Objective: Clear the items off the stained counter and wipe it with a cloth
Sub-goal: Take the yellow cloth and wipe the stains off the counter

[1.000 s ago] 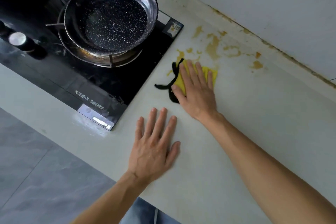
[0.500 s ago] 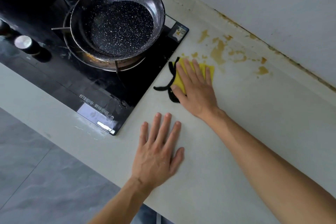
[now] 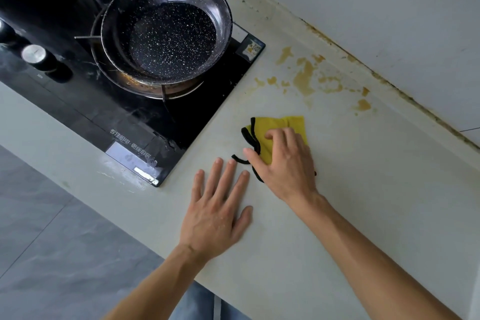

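My right grip (image 3: 285, 161) curls onto the yellow cloth (image 3: 283, 130) mid-tabletop; the stains (image 3: 305, 78) lie beyond it toward the wall edge. My left grip (image 3: 218, 213) rests flat, fingers straight, farther off.

hob (image 3: 145, 122) front edge: white Chinese txt "专注厨电 更懂厨房" | corner sticker (image 3: 251, 48): QR code, txt unreadable

the pale counter (image 3: 350, 215) runs from the lower left of the frame to the upper right, with brownish-yellow stains (image 3: 305, 78) scattered right of centre near the top. a crumpled yellow cloth (image 3: 283, 126) with black trim lies flat on it at centre frame, below the stains.
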Demonstrator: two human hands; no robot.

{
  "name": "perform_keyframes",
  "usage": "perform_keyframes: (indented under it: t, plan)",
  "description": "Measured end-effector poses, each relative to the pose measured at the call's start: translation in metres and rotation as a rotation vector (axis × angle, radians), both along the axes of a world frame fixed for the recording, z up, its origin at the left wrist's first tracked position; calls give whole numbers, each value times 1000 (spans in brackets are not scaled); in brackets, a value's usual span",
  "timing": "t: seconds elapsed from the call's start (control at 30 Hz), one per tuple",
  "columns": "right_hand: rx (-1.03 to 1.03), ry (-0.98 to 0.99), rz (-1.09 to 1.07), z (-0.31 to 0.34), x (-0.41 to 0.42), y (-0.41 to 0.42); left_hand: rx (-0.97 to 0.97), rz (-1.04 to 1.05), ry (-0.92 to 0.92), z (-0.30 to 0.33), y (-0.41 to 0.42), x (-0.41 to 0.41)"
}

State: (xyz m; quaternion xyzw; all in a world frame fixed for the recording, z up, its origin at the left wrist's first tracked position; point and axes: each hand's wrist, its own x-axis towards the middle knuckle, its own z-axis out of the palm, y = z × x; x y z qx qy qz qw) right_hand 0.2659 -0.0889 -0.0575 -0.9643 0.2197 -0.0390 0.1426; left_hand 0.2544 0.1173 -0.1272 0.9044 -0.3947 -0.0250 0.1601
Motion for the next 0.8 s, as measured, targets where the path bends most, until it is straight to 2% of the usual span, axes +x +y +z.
perform_keyframes:
  t: [0.1,0.3,0.5,0.7,0.8]
  plan:
    - [40,93,-16,4,8,3,4,-2,6,2,0,0]
    - [346,170,-24,15,4,-27,-4,3,10,2,-1,0]
    - [592,260,-143,24,8,-53,-1,3,9,1,0,0]
    - [482,304,-253,24,8,-58,-11,-2,12,1,0,0]
    - [378,297,-160,21,7,-39,-18,1,17,1,0,0]
